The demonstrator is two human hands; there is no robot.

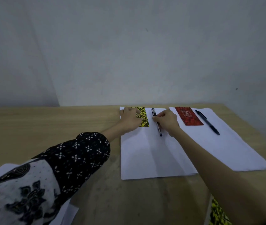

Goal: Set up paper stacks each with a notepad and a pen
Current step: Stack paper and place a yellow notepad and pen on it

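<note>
Two white paper stacks lie side by side on the wooden table. On the left stack, a yellow-and-black notepad sits at the far left corner, and my left hand rests on it, covering its left part. A black pen lies beside it, and my right hand pinches its middle between the fingers. The right stack carries a red notepad and a dark pen lying diagonally to the notepad's right.
More white sheets lie at the table's near left edge, partly under my patterned sleeve. A yellow-and-black patterned thing shows at the bottom right, beyond the table's edge. A grey wall stands just behind the table.
</note>
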